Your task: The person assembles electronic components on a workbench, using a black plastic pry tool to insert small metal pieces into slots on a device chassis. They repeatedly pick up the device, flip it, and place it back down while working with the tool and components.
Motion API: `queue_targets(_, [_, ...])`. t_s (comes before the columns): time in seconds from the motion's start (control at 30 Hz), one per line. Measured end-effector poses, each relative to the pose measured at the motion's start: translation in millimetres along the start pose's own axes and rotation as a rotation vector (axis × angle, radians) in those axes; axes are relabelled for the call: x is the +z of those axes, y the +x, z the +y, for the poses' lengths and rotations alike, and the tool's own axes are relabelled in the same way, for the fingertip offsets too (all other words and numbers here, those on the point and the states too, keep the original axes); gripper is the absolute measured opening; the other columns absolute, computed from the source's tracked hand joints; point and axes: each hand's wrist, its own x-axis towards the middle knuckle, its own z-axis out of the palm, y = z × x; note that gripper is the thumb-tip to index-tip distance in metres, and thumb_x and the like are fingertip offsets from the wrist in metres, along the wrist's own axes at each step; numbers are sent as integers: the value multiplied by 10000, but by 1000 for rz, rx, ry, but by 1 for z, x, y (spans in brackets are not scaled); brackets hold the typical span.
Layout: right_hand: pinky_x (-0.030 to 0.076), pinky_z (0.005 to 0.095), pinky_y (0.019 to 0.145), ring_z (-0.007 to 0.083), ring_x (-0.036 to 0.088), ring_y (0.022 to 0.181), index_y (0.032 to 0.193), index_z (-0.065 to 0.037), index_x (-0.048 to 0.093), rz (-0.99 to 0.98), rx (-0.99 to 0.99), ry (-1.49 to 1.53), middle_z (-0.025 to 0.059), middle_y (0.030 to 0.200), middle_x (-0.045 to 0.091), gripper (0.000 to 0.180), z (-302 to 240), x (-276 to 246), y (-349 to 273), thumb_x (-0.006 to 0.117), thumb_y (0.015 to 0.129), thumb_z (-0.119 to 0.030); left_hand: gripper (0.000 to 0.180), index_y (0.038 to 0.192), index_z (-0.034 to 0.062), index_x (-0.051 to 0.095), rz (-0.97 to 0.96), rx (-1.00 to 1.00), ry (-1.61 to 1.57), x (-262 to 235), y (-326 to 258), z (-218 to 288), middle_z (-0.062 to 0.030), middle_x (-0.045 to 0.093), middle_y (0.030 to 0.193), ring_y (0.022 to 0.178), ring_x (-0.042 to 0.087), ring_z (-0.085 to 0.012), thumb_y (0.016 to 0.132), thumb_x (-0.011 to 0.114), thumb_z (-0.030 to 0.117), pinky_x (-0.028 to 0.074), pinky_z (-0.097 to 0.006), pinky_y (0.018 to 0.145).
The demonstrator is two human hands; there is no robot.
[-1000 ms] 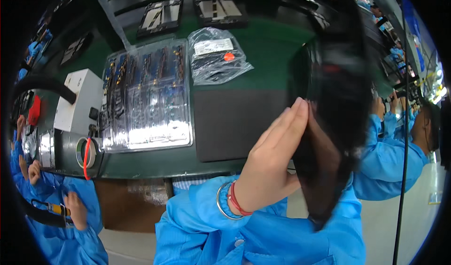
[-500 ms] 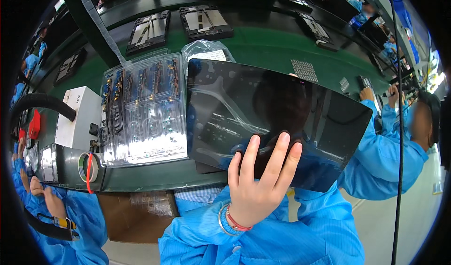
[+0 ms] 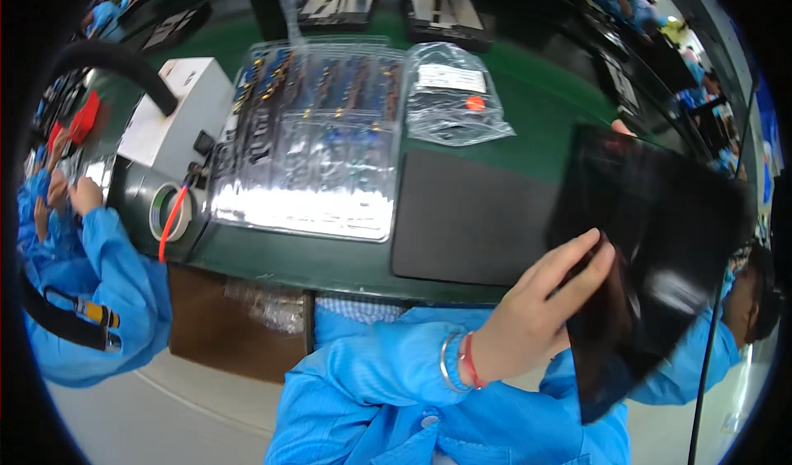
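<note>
a glossy black panel [image 3: 660,250], flat and thin, is held tilted above the right end of the green bench [image 3: 544,118], beside the dark mat [image 3: 470,217]. the left hand [image 3: 536,316] grips its lower-left edge. the right hand [image 3: 620,126] shows only a fingertip at the top edge, so its hold can't be judged.

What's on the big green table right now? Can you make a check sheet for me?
Surface: green table, with a dark mat at the near edge.
Job's things: dark shiny panel, held tilted above the table's right side.
Clutter: clear tray of small parts; plastic bag; white box; tape roll.
Hands: left hand fingers spread on the panel; right hand shows only a fingertip at its top edge.
Cables: black hose; red cord.
Surroundings: co-workers in blue coats on both sides.
</note>
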Motion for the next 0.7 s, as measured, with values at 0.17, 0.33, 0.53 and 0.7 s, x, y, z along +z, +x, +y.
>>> queue_targets(0.17, [450, 335, 881, 310, 582, 1006, 1129, -11, 576, -507, 228, -418, 178, 1125, 571, 443, 11, 9, 16, 519, 693, 45, 283, 1137, -2, 505, 198, -402, -324, 21, -43, -44, -82, 571, 1024, 866, 567, -188, 865, 532, 70, 455, -292, 795])
queue_targets(0.33, [486, 360, 781, 301, 597, 899, 1128, -78, 586, -636, 260, -683, 85, 1133, 563, 397, 35, 40, -1, 541, 734, -54, 253, 1151, 41, 493, 565, -801, -1155, 21, -47, -60, -58, 552, 1120, 1019, 549, -176, 916, 459, 128, 475, -354, 831])
queue_targets(0.53, [525, 346, 662, 276, 629, 792, 1175, -110, 552, -558, 124, -869, 75, 1140, 538, 485, 48, 55, -27, 555, 697, -27, 336, 1229, 20, 451, -92, -1138, -1105, -53, -62, -46, -108, 500, 1221, 1141, 485, -227, 924, 440, 161, 405, -351, 933])
queue_targets(0.7, [517, 347, 674, 271, 624, 807, 1245, -105, 488, -593, 286, -686, 123, 1117, 529, 594, 41, 33, -21, 541, 670, 34, 421, 1173, -22, 472, -167, -568, 278, -101, -82, -9, -145, 535, 1107, 1005, 536, -280, 792, 611, 93, 427, -371, 859])
